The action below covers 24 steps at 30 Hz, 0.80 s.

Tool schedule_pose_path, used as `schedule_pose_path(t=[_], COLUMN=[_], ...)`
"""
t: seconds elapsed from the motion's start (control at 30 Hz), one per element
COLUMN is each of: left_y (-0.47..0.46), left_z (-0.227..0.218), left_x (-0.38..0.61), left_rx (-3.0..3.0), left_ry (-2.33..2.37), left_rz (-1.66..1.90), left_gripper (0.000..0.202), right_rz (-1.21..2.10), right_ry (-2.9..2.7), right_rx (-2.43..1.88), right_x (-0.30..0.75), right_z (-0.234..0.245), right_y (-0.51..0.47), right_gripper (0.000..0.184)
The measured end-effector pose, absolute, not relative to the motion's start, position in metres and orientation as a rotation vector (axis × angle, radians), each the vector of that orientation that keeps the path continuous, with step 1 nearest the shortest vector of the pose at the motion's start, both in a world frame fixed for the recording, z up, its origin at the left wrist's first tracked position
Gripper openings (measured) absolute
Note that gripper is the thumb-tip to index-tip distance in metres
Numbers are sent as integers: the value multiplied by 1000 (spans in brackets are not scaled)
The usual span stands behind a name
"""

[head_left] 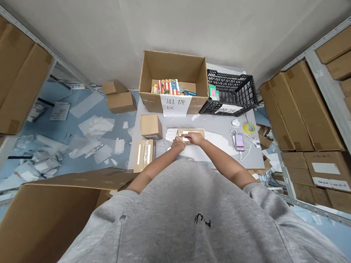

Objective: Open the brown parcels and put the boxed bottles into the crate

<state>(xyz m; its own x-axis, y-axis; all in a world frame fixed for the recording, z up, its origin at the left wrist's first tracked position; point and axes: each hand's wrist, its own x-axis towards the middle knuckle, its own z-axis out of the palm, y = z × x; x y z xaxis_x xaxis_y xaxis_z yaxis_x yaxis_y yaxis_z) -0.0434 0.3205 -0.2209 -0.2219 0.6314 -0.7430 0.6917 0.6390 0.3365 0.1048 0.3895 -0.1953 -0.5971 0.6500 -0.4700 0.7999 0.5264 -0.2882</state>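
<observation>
Free room around the left hand [178, 143] and right hand [196, 138], both resting on a flat cardboard packet [191, 133]. A passage of grey counter [218, 123] runs rightward from the packet as far as a smartphone [239, 142], its white cable [244, 153] and a roll of yellow tape [249, 127]. Forward reach is blocked by an open cardboard carton [172, 63] and a black plastic crate [231, 86], standing side by side at the far edge. On the left, a small closed carton [151, 126] and a taped carton [143, 155] stand just beside the hands and narrow the way. Metal shelving [322, 90] loaded with cartons flanks the counter's right side.
</observation>
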Motion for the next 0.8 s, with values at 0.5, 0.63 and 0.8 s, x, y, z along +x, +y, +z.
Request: schedule_pose_path(t=[0.5,0.63,0.8], left_y=[324,326,329], left_z=[-227,-231,-233], left_x=[-41,-40,-40], left_rx=[1014,1001,986], left_ry=[1952,1997,1996], left_rz=[-96,-90,-125], left_gripper=[89,89,95], right_rz=[-615,-574,-477], right_ry=[2336,2294,2259], right_rx=[1300,1356,1364], right_x=[119,142,159], right_z=[-184,-181,-181], right_y=[396,396,392], right_gripper=[52,54,59])
